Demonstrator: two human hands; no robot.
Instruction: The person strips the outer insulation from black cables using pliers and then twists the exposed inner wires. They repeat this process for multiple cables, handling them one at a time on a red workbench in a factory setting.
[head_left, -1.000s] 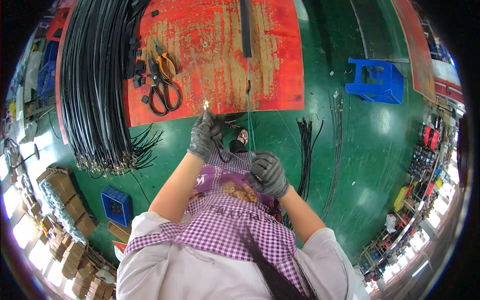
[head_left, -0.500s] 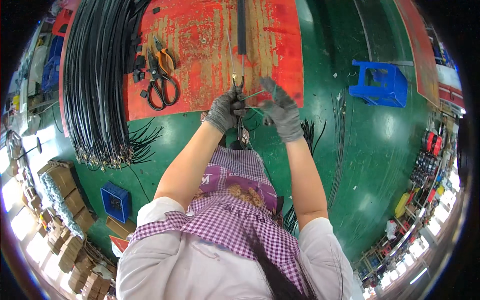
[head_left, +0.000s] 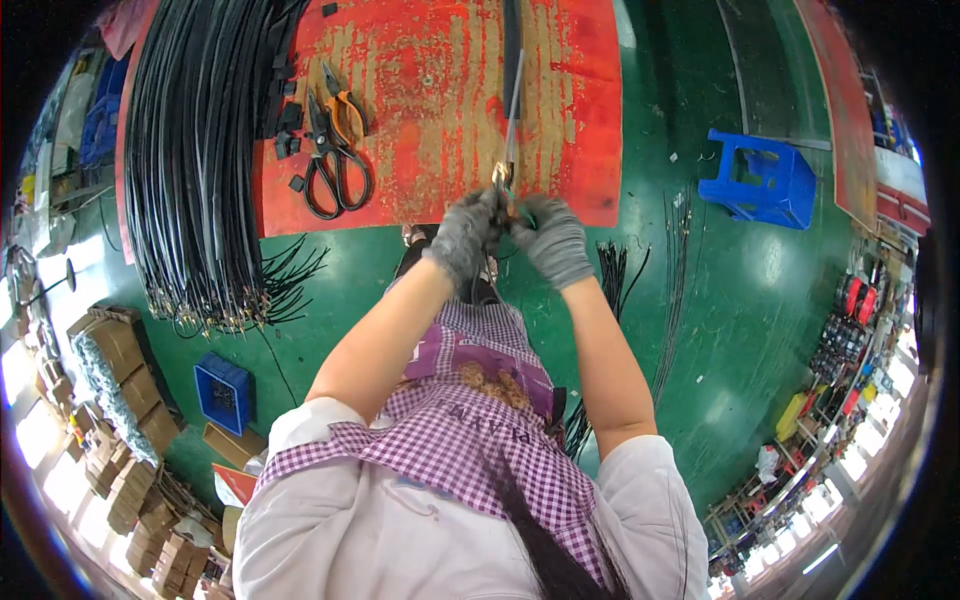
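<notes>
Both of my hands wear grey gloves and work close together at the table's near edge. My left hand (head_left: 470,238) is closed around thin black cables, and a brass-coloured metal end (head_left: 500,174) sticks up just beyond its fingers. Beside it, my right hand (head_left: 553,242) is closed, with a thin green strip (head_left: 531,216) at its fingertips against the cables. From there a black sleeve (head_left: 513,50) with a pale thin rod runs away across the table. Motion blur hides the exact finger contact.
Black-handled scissors (head_left: 333,170) and orange-handled pliers (head_left: 346,112) lie on the worn red table (head_left: 420,130). At its left hangs a thick bundle of black cables (head_left: 195,170). A blue stool (head_left: 765,180) stands right on the green floor; a blue crate (head_left: 222,392) sits lower left.
My right hand has moved left and closed in beside the left hand, bringing the green strip against the cables. My left hand and the metal end have shifted slightly right.
</notes>
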